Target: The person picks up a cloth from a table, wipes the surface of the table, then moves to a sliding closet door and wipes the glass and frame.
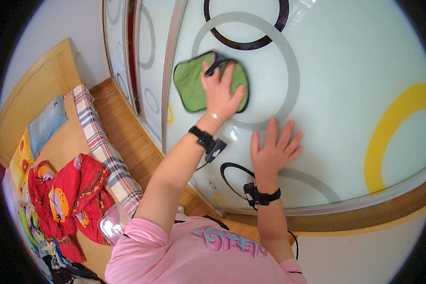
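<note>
A green cloth with a dark edge (190, 83) lies against a glossy sliding wardrobe door (326, 81) printed with rings. My left hand (222, 88) presses it there with spread fingers; a black strip, perhaps a folded edge or loop, shows by the fingertips, and the cloth's part under the palm is hidden. Lower and to the right, my right hand (272, 151) rests on the door, fingers apart, holding nothing. Each wrist wears a black strap with a small device.
On the left stands a bed with a wooden headboard (39, 96), a blue pillow (48, 124), a red patterned blanket (81, 191) and piled clothes (56, 262). A strip of wooden floor (122, 131) runs between bed and wardrobe. Thin cables hang from the wrist devices.
</note>
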Tool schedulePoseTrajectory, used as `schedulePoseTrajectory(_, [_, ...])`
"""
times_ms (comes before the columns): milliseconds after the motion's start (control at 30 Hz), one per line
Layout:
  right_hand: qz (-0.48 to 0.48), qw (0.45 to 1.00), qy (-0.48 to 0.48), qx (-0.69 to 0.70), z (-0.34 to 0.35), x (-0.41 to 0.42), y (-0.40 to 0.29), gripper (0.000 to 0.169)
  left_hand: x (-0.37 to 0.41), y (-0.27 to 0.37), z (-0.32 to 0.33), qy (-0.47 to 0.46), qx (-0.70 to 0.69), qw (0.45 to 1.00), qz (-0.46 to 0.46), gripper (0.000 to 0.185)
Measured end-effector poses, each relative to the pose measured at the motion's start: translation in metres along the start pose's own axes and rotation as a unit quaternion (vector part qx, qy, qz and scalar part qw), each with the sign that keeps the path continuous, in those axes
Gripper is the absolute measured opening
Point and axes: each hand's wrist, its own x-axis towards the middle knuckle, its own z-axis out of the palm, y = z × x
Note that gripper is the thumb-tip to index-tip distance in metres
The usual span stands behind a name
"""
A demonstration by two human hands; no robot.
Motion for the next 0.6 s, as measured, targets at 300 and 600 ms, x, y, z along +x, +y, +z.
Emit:
schedulePoseTrajectory(300, [-0.011, 0.999, 0.031, -0.032, 0.005, -0.009, 0.016, 0.047, -0.185, -0.051, 0.014, -0.119, 0.024, 0.967, -0.222, 0.07])
schedulePoseTrajectory(600, [0.027, 0.989, -0.032, 0.142, -0.016, 0.016, -0.021, 0.054, 0.037, 0.021, -0.012, -0.015, 0.067, 0.997, 0.018, 0.065])
